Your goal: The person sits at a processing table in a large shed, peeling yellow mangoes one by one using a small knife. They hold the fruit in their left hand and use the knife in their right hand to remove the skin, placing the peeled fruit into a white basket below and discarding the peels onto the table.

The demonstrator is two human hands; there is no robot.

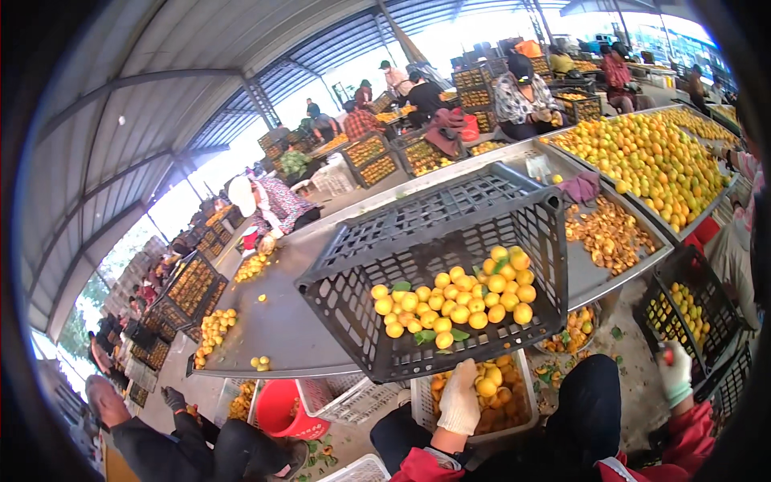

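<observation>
1. Yellow fruits [463, 299] lie piled with a few green leaves [425, 337] inside a black crate [401, 366], which sits tilted toward the person on the grey metal table [277, 325].
2. The left hand [460, 402], in a pale knit glove, is just below the crate's lower edge, over a white basket [531, 390] of more fruit; its fingertips are hidden, so I cannot tell its grip.
3. The right hand [677, 371], also gloved, is well apart from it, closed around a small red object [668, 357].
4. A red bucket [284, 408] stands left of the basket.
</observation>
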